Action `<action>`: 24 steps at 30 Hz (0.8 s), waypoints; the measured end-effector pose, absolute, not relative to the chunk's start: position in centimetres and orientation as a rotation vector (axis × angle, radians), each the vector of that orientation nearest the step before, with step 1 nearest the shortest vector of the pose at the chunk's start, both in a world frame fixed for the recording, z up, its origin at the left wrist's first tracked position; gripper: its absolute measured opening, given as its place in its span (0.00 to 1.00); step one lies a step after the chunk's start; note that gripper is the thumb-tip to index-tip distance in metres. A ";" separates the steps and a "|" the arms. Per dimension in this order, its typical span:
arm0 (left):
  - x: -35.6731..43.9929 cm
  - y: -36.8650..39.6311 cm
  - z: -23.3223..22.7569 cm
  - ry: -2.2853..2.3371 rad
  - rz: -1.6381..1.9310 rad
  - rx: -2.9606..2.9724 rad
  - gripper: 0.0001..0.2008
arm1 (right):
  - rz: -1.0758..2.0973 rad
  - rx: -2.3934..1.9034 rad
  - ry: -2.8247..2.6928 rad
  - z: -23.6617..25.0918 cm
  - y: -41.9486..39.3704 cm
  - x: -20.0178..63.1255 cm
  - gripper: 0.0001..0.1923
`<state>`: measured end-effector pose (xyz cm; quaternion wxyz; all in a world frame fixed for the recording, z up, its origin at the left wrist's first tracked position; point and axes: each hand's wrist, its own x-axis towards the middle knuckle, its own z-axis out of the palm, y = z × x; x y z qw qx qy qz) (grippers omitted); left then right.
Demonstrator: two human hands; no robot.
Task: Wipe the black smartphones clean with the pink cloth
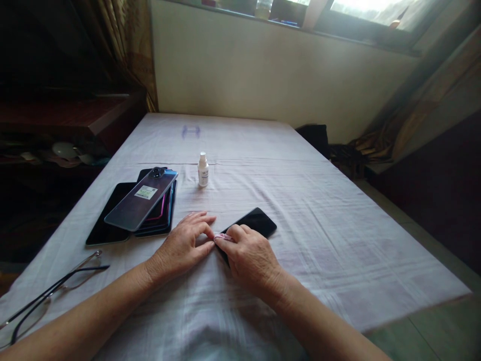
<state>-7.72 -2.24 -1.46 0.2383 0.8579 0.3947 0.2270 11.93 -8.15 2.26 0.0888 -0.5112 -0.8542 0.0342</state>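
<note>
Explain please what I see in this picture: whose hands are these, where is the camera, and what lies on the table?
There is no machine here. The camera sits on a person's head and looks down at their own two bare hands. The right hand presses a small pink cloth on a black phone. The left hand lies flat on the white tablecloth, fingertips at the phone's edge. Further left is a stack of phones. Behind stands a small white bottle. Glasses lie near the left arm.

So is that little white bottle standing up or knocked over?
Standing upright. The small white bottle stands on its base on the cloth-covered table, cap at the top, apart from the stack of phones.
</note>
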 end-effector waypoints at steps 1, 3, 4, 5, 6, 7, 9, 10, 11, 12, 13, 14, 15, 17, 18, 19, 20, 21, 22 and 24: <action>-7.7 -2.2 -1.5 1.081 0.624 2.352 0.03 | 0.101 -1.515 -2.544 2.2 -8.0 11.8 0.14; -7.7 -2.2 -1.5 1.080 0.629 2.357 0.03 | 0.095 -1.512 -2.536 2.2 -8.0 11.7 0.15; -7.7 -2.2 -1.5 1.080 0.631 2.360 0.03 | 0.091 -1.516 -2.529 2.1 -8.0 11.8 0.15; -7.7 -2.3 -1.5 1.079 0.634 2.362 0.03 | 0.087 -1.522 -2.523 2.1 -8.2 11.8 0.15; -7.7 -2.3 -1.6 1.078 0.637 2.365 0.03 | 0.083 -1.528 -2.519 2.0 -8.3 11.8 0.14; -7.7 -2.3 -1.6 1.077 0.639 2.367 0.03 | 0.079 -1.534 -2.513 2.0 -8.4 11.9 0.14; -7.7 -2.3 -1.7 1.074 0.645 2.372 0.03 | 0.076 -1.538 -2.503 2.0 -8.5 11.8 0.13; -7.7 -2.3 -1.7 1.073 0.650 2.376 0.04 | 0.076 -1.540 -2.499 2.0 -8.5 11.8 0.13; -7.7 -2.3 -1.7 1.071 0.656 2.380 0.05 | 0.076 -1.544 -2.495 2.0 -8.4 11.8 0.13; -7.7 -2.3 -1.8 1.068 0.661 2.384 0.07 | 0.078 -1.546 -2.494 2.0 -8.4 11.8 0.13; -7.8 -2.3 -1.8 1.064 0.665 2.390 0.10 | 0.080 -1.551 -2.492 2.0 -8.3 11.9 0.14; -7.8 -2.3 -1.9 1.059 0.666 2.398 0.13 | 0.083 -1.561 -2.486 2.0 -8.2 12.1 0.14; -7.8 -2.3 -1.9 1.053 0.663 2.406 0.14 | 0.086 -1.583 -2.473 2.1 -8.1 12.4 0.15; -7.9 -2.3 -1.9 1.042 0.652 2.419 0.14 | 0.086 -1.654 -2.433 2.1 -7.8 13.2 0.16; -7.9 -2.3 -1.9 1.040 0.649 2.422 0.14 | 0.082 -1.700 -2.412 2.1 -7.7 13.7 0.16; -7.9 -2.3 -1.9 1.040 0.648 2.423 0.13 | 0.072 -1.751 -2.391 2.2 -7.5 14.2 0.17; -8.0 -2.3 -1.8 1.039 0.647 2.423 0.12 | 0.061 -1.795 -2.367 2.2 -7.2 14.7 0.18; -8.0 -2.3 -1.7 1.038 0.644 2.422 0.12 | 0.057 -1.832 -2.351 2.2 -7.0 15.2 0.18; -8.0 -2.3 -1.7 1.036 0.641 2.422 0.12 | 0.052 -1.864 -2.334 2.1 -6.7 15.7 0.19; -8.0 -2.3 -1.6 1.030 0.635 2.425 0.13 | 0.040 -1.910 -2.309 2.1 -6.1 16.6 0.20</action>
